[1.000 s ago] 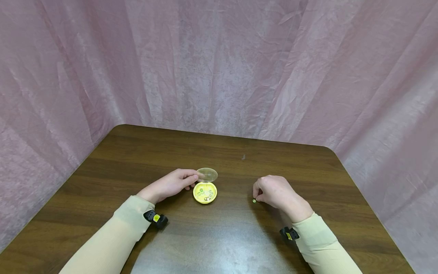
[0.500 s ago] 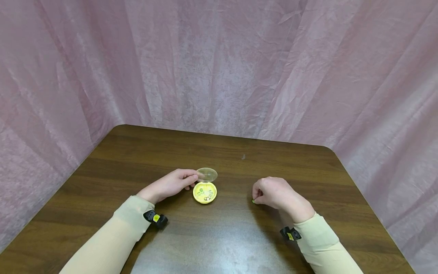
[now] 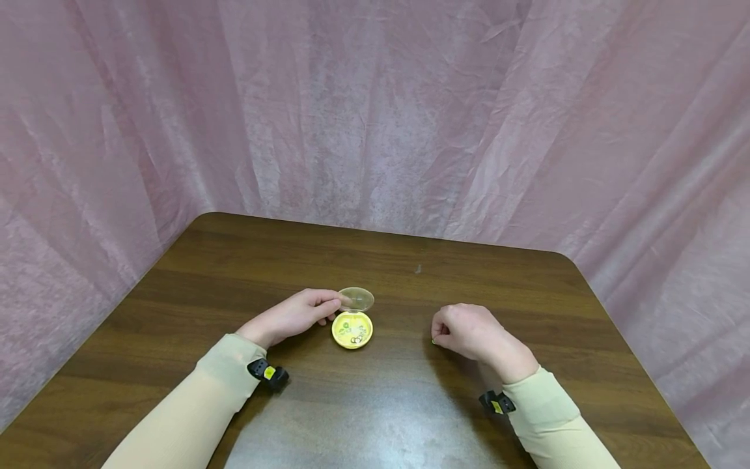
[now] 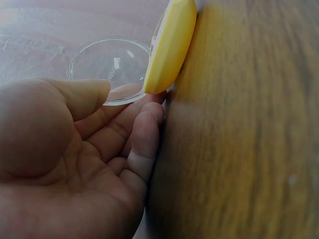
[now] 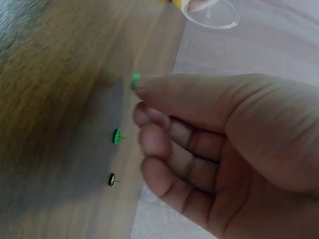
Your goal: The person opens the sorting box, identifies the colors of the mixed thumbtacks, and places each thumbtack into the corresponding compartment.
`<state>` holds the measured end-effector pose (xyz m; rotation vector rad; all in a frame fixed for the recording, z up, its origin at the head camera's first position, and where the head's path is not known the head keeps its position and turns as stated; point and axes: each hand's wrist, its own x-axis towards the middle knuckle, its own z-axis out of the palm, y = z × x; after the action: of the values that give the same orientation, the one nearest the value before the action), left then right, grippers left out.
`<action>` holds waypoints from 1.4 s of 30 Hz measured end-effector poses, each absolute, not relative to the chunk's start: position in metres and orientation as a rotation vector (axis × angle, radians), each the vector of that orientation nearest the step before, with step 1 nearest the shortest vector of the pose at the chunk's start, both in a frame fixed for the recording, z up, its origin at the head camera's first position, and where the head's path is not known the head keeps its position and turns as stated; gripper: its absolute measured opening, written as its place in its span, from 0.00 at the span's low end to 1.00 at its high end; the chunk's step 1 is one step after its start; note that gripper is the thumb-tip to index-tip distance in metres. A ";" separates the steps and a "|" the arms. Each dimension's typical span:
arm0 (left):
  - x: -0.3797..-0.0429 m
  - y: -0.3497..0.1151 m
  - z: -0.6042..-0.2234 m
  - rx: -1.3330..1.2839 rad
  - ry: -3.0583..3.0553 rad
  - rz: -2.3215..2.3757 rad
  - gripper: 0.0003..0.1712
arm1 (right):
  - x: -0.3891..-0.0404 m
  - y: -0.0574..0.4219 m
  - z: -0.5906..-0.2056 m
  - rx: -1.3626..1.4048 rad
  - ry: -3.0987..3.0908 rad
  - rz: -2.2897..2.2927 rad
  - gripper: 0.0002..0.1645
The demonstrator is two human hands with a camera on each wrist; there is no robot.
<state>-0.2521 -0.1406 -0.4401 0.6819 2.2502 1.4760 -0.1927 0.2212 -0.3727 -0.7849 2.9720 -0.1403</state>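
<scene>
My left hand (image 3: pixel 299 314) pinches the clear round lid (image 4: pixel 112 62) of a small yellow case between thumb and fingers. The lid stands raised behind the yellow base (image 3: pixel 352 347), which holds several small discs, green-patterned and dark-rimmed. To the right, my right hand (image 3: pixel 471 330) pinches a green thumbtack (image 5: pixel 135 81) at its fingertips; only its edge shows past the thumb. Below those fingertips in the right wrist view, a green thumbtack (image 5: pixel 117 136) and a dark-rimmed thumbtack (image 5: pixel 112 179) lie on the table, thin gold pins pointing up. The right hand hides both in the head view.
The brown wooden table (image 3: pixel 375 397) spreads under both arms. A small pale mark (image 3: pixel 418 268) shows on its far part. Pink curtains (image 3: pixel 363 117) hang right behind the table's far edge and along both sides.
The green thumbtack showed below the right fingertips; now the thumb and finger have closed on it and mostly hide it. My left hand and the lid stay in place.
</scene>
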 end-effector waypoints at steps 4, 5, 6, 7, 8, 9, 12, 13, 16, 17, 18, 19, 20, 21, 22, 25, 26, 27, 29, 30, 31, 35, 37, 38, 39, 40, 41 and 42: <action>-0.251 -0.141 -0.439 0.681 2.256 1.472 0.19 | -0.194 0.219 -0.370 -0.823 3.038 -0.275 0.15; -0.251 -0.142 -0.439 0.680 2.257 1.471 0.19 | -0.194 0.218 -0.369 -0.832 3.046 -0.325 0.14; -0.251 -0.142 -0.439 0.677 2.257 1.470 0.19 | -0.194 0.217 -0.367 -0.836 3.043 -0.386 0.12; -0.251 -0.142 -0.439 0.674 2.256 1.471 0.19 | -0.194 0.215 -0.365 -0.828 3.034 -0.455 0.11; -0.251 -0.142 -0.438 0.672 2.253 1.473 0.19 | -0.193 0.214 -0.364 -0.807 3.023 -0.530 0.10; -0.251 -0.142 -0.438 0.671 2.250 1.474 0.19 | -0.193 0.212 -0.362 -0.784 3.005 -0.615 0.08; -0.251 -0.142 -0.438 0.665 2.241 1.478 0.18 | -0.193 0.206 -0.355 -0.674 2.923 -0.886 0.05; -0.251 -0.142 -0.438 0.664 2.239 1.479 0.18 | -0.193 0.203 -0.352 -0.634 2.889 -0.976 0.03; -0.250 -0.142 -0.438 0.656 2.238 1.479 0.18 | -0.195 0.195 -0.346 -0.540 2.764 -1.247 0.04; -0.250 -0.142 -0.438 0.654 2.238 1.479 0.18 | -0.195 0.193 -0.345 -0.521 2.706 -1.343 0.05; -0.250 -0.142 -0.438 0.650 2.239 1.479 0.18 | -0.196 0.190 -0.343 -0.512 2.644 -1.436 0.06; -0.251 -0.142 -0.439 0.651 2.238 1.479 0.18 | -0.197 0.187 -0.341 -0.497 2.573 -1.532 0.07; -0.250 -0.142 -0.439 0.651 2.241 1.477 0.18 | -0.198 0.184 -0.340 -0.492 2.487 -1.631 0.09; -0.250 -0.142 -0.439 0.650 2.243 1.474 0.18 | -0.199 0.181 -0.339 -0.495 2.382 -1.735 0.08; -0.250 -0.142 -0.439 0.650 2.244 1.472 0.19 | -0.199 0.179 -0.338 -0.505 2.266 -1.831 0.07; -0.250 -0.142 -0.438 0.653 2.247 1.467 0.19 | -0.200 0.173 -0.336 -0.567 1.890 -2.051 0.06; -0.250 -0.142 -0.438 0.655 2.249 1.467 0.19 | -0.201 0.171 -0.336 -0.592 1.758 -2.099 0.07; -0.250 -0.141 -0.438 0.656 2.249 1.468 0.19 | -0.201 0.170 -0.335 -0.617 1.641 -2.131 0.10; -0.250 -0.141 -0.438 0.662 2.250 1.472 0.19 | -0.201 0.168 -0.335 -0.660 1.454 -2.163 0.10; -0.250 -0.141 -0.438 0.663 2.251 1.473 0.19 | -0.200 0.167 -0.335 -0.676 1.378 -2.172 0.10; -0.250 -0.141 -0.438 0.661 2.252 1.475 0.19 | -0.200 0.166 -0.335 -0.698 1.315 -2.176 0.10; -0.250 -0.142 -0.436 0.653 2.263 1.472 0.19 | -0.197 0.162 -0.335 -0.772 1.136 -2.181 0.08; -0.249 -0.143 -0.436 0.645 2.263 1.475 0.19 | -0.196 0.159 -0.334 -0.808 1.082 -2.170 0.07; -0.249 -0.143 -0.436 0.643 2.262 1.477 0.19 | -0.195 0.158 -0.334 -0.823 1.063 -2.162 0.07; -0.249 -0.143 -0.436 0.640 2.260 1.480 0.19 | -0.195 0.157 -0.333 -0.838 1.051 -2.152 0.07; -0.249 -0.143 -0.436 0.639 2.257 1.484 0.19 | -0.195 0.156 -0.333 -0.853 1.043 -2.142 0.07; -0.249 -0.143 -0.436 0.634 2.253 1.488 0.19 | -0.195 0.155 -0.332 -0.863 1.039 -2.134 0.07; -0.249 -0.142 -0.437 0.634 2.249 1.492 0.19 | -0.195 0.154 -0.332 -0.873 1.042 -2.125 0.06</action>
<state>-0.2488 -0.1423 -0.4368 0.6335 2.2493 1.4923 -0.1949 0.1544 -0.3322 -0.8729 1.0415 -2.1247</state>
